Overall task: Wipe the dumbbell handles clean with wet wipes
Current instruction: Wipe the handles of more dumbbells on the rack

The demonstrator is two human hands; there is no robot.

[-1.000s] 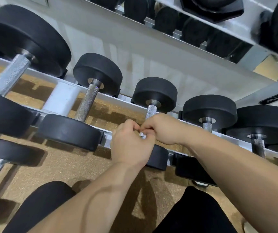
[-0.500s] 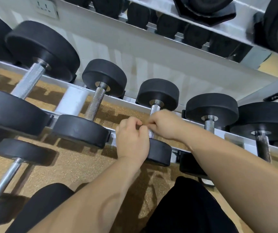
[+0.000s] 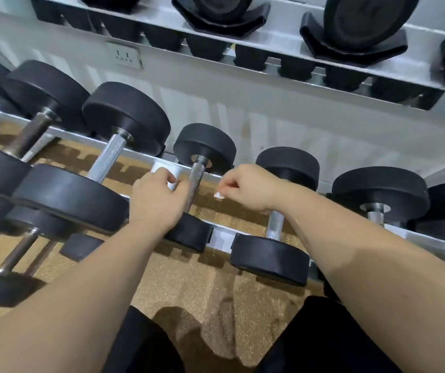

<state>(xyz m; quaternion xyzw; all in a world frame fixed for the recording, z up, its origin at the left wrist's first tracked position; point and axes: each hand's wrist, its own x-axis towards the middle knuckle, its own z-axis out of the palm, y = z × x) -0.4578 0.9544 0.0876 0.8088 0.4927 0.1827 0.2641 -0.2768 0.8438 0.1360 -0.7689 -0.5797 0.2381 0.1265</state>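
Both flank the handle (image 3: 197, 176): right hand (image 3: 245, 187) pinches wipe (image 3: 219, 195), left hand (image 3: 156, 203) curled, grip unclear

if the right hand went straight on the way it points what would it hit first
Probably the knurled silver metal handle of the small black dumbbell to its left. The right hand, pinching a white wipe scrap, has only open gap before it. Depth unclear; it might pass above.
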